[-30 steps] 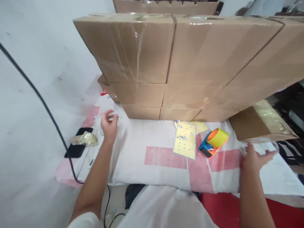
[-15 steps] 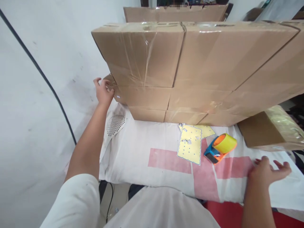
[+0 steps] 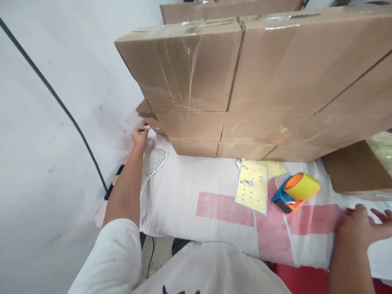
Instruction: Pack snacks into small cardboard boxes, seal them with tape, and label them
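Note:
At the far left, my left hand [image 3: 140,136] is closed in a pinch on a small thin item with red and whitish parts [image 3: 148,127], too small to name. This hand is beside a small cardboard box [image 3: 154,122], close to the wall. On the right, my right hand [image 3: 363,224] lies over the cloth-covered surface [image 3: 180,179], fingers spread and holding nothing. Left of it stands an orange-and-blue tape dispenser [image 3: 295,192] with a yellow roll. Yellow cracker-shaped cards [image 3: 252,188] lie beside the dispenser, partly overlapping.
A wall of taped cardboard boxes [image 3: 196,73] rises across the back of the surface. Another brown box [image 3: 355,167] stands at the right. A white perforated piece [image 3: 154,161] lies near my left forearm. A black cable [image 3: 70,116] runs down the white wall [image 3: 61,171].
My left hand has come down and away from the small box's edge, and now pinches a small item. The view has shifted, while my right hand stays spread at the right.

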A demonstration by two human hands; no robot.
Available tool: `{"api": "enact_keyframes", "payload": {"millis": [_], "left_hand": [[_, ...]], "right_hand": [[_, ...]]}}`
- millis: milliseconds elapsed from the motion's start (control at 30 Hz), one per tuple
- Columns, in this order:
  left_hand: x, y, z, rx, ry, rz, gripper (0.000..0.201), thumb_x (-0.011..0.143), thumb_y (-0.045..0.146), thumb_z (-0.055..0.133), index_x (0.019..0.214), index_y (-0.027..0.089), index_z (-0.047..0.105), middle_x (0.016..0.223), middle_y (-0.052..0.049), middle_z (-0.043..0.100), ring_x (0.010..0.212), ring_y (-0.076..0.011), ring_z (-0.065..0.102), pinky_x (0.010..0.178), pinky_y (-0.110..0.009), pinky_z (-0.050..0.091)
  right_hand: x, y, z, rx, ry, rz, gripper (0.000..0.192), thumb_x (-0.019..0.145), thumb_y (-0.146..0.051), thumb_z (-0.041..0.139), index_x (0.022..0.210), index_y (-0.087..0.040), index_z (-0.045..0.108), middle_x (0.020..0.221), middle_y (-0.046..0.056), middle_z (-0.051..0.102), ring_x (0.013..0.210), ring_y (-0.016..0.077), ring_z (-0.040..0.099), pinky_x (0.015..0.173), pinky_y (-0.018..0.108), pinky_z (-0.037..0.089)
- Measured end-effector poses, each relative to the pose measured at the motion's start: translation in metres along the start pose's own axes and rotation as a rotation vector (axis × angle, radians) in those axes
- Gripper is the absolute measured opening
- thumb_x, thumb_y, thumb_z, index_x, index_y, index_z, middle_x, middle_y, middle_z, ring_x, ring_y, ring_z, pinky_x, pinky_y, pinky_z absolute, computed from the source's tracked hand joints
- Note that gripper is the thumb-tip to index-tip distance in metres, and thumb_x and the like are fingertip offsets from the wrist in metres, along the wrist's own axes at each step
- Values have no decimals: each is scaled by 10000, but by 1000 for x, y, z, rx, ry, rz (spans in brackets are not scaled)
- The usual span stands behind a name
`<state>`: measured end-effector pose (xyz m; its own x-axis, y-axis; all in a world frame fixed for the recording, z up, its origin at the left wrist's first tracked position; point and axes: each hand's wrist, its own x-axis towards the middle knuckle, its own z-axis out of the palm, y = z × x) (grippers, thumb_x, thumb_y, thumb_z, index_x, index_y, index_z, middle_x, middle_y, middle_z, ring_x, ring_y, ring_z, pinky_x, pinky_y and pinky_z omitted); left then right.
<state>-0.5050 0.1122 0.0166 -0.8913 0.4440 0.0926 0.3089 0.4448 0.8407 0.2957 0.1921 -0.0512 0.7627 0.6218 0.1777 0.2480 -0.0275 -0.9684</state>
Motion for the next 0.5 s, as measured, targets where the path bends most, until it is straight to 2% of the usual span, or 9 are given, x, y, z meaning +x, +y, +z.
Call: {"api": "enact_keyframes", "payload": {"millis": [100, 200, 300, 400, 433, 500], "left_hand": [[3, 1, 4, -51, 1, -20, 312, 949, 285, 686, 1215, 133, 630, 1149, -84, 675, 974, -187, 664, 879, -387, 585], [4, 7, 6, -110, -12, -23, 170, 903, 142, 684, 1062, 92, 647, 925, -42, 667, 796, -125, 611, 835, -322, 543], [-11, 12, -3, -153, 2, -9, 91, 937, 201, 634, 953, 112, 629, 829, -16, 612, 745, -123, 574, 776, -311, 521], [-58, 12, -17, -182, -65, 48, 151, 968, 290, 559, 956, 151, 618, 835, -20, 599, 746, -144, 570, 726, -321, 505], [-83, 13, -19, -186, -131, 82, 161, 959, 301, 549, 934, 161, 625, 832, -29, 606, 749, -152, 574, 725, -330, 504], [-141, 20, -11, -187, -349, 170, 158, 915, 331, 590, 876, 189, 648, 868, -52, 652, 797, -179, 617, 739, -346, 522]], "right_hand": [[5, 11, -1, 14, -7, -57, 669, 544, -251, 711, 1173, -342, 502, 1462, 192, 523, 1151, 407, 687, 889, 668, 526], [8, 18, -3, 13, 1, -95, 629, 598, -254, 738, 1185, -367, 544, 1452, 173, 541, 1172, 379, 685, 890, 640, 534], [9, 20, -4, 19, 27, -78, 612, 621, -272, 751, 1195, -374, 568, 1457, 176, 531, 1141, 369, 698, 892, 623, 535], [8, 19, -4, -15, 47, -73, 584, 646, -343, 740, 1203, -405, 574, 1438, 145, 539, 1089, 356, 716, 867, 621, 534], [8, 18, -4, -32, 49, -75, 584, 645, -362, 734, 1203, -413, 570, 1424, 134, 546, 1074, 355, 720, 864, 625, 530], [7, 14, -2, -65, 23, -78, 618, 634, -393, 714, 1227, -415, 542, 1402, 128, 538, 1074, 371, 713, 866, 650, 511]]}}
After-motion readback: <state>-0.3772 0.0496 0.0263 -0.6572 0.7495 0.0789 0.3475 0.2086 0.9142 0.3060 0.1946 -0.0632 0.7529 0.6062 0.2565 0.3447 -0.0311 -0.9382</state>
